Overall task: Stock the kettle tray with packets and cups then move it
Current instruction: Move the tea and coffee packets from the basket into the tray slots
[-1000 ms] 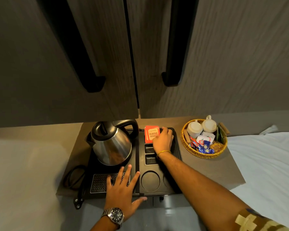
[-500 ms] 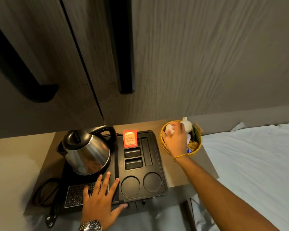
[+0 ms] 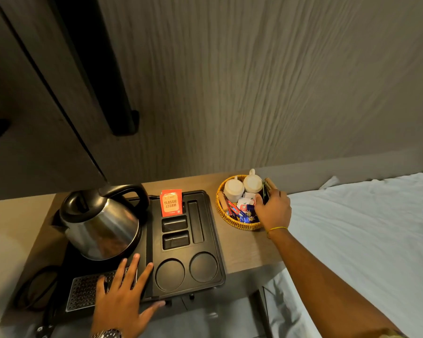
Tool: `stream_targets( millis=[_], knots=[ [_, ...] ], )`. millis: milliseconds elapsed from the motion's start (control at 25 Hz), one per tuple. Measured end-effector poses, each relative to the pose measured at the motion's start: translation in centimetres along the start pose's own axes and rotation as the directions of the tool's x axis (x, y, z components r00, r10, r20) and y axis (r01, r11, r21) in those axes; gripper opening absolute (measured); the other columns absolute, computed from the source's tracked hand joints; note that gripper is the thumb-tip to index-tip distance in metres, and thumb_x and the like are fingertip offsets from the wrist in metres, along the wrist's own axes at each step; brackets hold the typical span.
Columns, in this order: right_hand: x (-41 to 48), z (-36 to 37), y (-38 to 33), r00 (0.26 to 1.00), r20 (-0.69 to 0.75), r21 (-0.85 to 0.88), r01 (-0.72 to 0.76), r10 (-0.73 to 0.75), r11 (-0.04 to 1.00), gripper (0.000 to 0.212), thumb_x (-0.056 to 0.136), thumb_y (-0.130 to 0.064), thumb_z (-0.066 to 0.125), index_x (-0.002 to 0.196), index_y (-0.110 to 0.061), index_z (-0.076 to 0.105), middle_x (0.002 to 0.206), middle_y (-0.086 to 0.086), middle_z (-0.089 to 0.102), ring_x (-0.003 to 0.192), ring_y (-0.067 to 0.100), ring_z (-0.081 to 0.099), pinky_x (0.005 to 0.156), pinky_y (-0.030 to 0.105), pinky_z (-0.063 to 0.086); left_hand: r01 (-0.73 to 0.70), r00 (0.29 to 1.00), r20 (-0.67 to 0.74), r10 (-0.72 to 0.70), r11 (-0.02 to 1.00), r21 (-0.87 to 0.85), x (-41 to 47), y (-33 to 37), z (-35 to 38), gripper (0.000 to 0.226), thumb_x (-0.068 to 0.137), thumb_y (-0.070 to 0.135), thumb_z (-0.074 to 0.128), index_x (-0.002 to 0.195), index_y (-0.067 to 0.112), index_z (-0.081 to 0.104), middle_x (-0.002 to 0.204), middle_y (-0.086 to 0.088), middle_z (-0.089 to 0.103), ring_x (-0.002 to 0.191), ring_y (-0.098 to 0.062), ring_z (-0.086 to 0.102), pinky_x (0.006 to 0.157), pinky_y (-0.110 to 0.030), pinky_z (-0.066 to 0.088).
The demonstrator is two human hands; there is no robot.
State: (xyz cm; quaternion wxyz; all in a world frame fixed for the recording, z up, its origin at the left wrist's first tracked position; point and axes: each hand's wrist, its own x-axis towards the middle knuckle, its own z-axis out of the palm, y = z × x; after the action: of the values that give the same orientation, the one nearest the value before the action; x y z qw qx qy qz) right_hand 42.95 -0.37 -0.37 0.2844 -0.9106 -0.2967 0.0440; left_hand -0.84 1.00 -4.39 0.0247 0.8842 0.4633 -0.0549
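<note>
A black kettle tray (image 3: 215,242) lies on a wooden shelf, with a steel kettle (image 3: 99,224) on its left half. A red "Classic Assam" packet (image 3: 171,203) stands upright in the tray's rear slot; the other slots and both round cup wells hold nothing. My left hand (image 3: 122,298) lies flat, fingers spread, on the tray's front edge by the metal grille. To the right, a wicker basket (image 3: 232,222) holds two white cups (image 3: 233,190) and several packets (image 3: 244,208). My right hand (image 3: 272,208) is inside the basket's right side, fingers closed on dark green packets (image 3: 266,191).
A black power cord (image 3: 33,291) loops off the shelf's left front. A white bed (image 3: 364,240) lies right of the shelf. Cabinet doors with long black handles (image 3: 100,76) hang above and behind the kettle.
My right hand left the red packet standing in the tray slot, moved right into the basket, then shifted from the cups to the dark packets at its right edge. The view swung right.
</note>
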Motion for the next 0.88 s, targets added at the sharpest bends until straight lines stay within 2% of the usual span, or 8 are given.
stream_targets(
  millis=[120, 280, 480, 560, 640, 680, 760, 880],
  knots=[
    [0.2, 0.3, -0.2, 1.0, 0.018, -0.056, -0.009, 0.01, 0.998, 0.051, 0.096, -0.038, 0.063, 0.138, -0.01, 0.058, 0.129, 0.019, 0.066, 0.119, 0.037, 0.063, 0.099, 0.051, 0.055, 0.01, 1.0, 0.012, -0.01, 1.0, 0.007, -0.1, 0.1, -0.1, 0.099, 0.072, 0.097, 0.034, 0.149, 0.035, 0.046, 0.16, -0.009, 0.042, 0.141, -0.035, 0.047, 0.095, -0.074, 0.042],
    [1.1, 0.4, -0.4, 0.999, -0.046, -0.035, -0.029, 0.028, 0.999, 0.035, 0.098, -0.023, 0.058, 0.129, -0.008, 0.066, 0.116, 0.019, 0.07, 0.105, 0.037, 0.068, 0.09, 0.047, 0.058, 0.018, 1.0, 0.021, -0.018, 1.0, 0.025, -0.1, 0.0, -0.2, 0.099, 0.072, 0.097, 0.035, 0.148, 0.034, 0.048, 0.16, -0.01, 0.042, 0.14, -0.036, 0.049, 0.094, -0.074, 0.044],
    [0.5, 0.0, 0.7, 0.978, -0.208, 0.092, 0.026, -0.007, 0.995, 0.023, 0.099, -0.016, 0.058, 0.106, 0.0, 0.073, 0.102, 0.021, 0.073, 0.09, 0.038, 0.07, 0.078, 0.044, 0.058, 0.013, 0.999, 0.034, -0.013, 1.0, 0.003, -0.2, -0.1, 0.1, 0.101, 0.072, 0.096, 0.039, 0.151, 0.035, 0.043, 0.164, -0.008, 0.036, 0.144, -0.034, 0.043, 0.096, -0.073, 0.042],
    [-0.2, -0.6, 0.7, 0.957, -0.289, 0.181, 0.045, 0.01, 0.982, 0.024, 0.101, -0.019, 0.058, 0.107, 0.0, 0.073, 0.102, 0.02, 0.073, 0.09, 0.038, 0.07, 0.077, 0.044, 0.059, 0.02, 0.999, 0.042, -0.019, 1.0, -0.01, -0.2, -0.2, 0.2, 0.101, 0.072, 0.096, 0.039, 0.152, 0.035, 0.043, 0.164, -0.007, 0.035, 0.145, -0.033, 0.041, 0.097, -0.072, 0.041],
    [-1.4, -1.1, 0.0, 0.942, -0.336, 0.287, 0.083, 0.019, 0.954, 0.027, 0.101, -0.026, 0.06, 0.111, -0.004, 0.073, 0.105, 0.015, 0.074, 0.093, 0.033, 0.071, 0.076, 0.037, 0.058, 0.026, 0.999, 0.047, -0.025, 0.999, -0.019, -0.2, -0.2, 0.3, 0.101, 0.071, 0.097, 0.04, 0.152, 0.036, 0.042, 0.165, -0.007, 0.033, 0.146, -0.033, 0.04, 0.098, -0.072, 0.04],
    [-2.3, -1.1, -0.8, 0.942, -0.336, 0.324, 0.129, -0.014, 0.937, 0.028, 0.101, -0.029, 0.06, 0.113, -0.008, 0.073, 0.108, 0.01, 0.074, 0.096, 0.025, 0.071, 0.076, 0.031, 0.056, 0.027, 0.998, 0.05, -0.026, 0.999, -0.024, -0.2, -0.2, 0.3, 0.101, 0.071, 0.097, 0.041, 0.153, 0.036, 0.041, 0.165, -0.007, 0.033, 0.147, -0.033, 0.039, 0.098, -0.072, 0.039],
    [-4.1, -0.6, -3.3, 0.941, -0.27, 0.365, 0.296, -0.204, 0.883, 0.023, 0.099, -0.029, 0.062, 0.113, -0.014, 0.074, 0.108, -0.002, 0.073, 0.096, 0.007, 0.063, 0.078, 0.02, 0.051, 0.031, 0.998, 0.062, -0.03, 0.999, -0.027, -0.3, -0.2, 0.2, 0.101, 0.071, 0.097, 0.041, 0.152, 0.036, 0.042, 0.165, -0.007, 0.033, 0.148, -0.034, 0.039, 0.1, -0.072, 0.039],
    [-5.9, 1.4, -8.0, 0.832, 0.036, 0.341, 0.51, -0.553, 0.79, 0.017, 0.095, -0.025, 0.067, 0.104, -0.014, 0.076, 0.095, 0.001, 0.072, 0.086, 0.014, 0.062, 0.073, 0.032, 0.05, 0.052, 0.995, 0.089, -0.049, 0.998, -0.024, -0.3, -0.2, 0.0, 0.1, 0.071, 0.097, 0.042, 0.151, 0.036, 0.043, 0.164, -0.008, 0.035, 0.146, -0.036, 0.042, 0.099, -0.072, 0.043]
  ],
)
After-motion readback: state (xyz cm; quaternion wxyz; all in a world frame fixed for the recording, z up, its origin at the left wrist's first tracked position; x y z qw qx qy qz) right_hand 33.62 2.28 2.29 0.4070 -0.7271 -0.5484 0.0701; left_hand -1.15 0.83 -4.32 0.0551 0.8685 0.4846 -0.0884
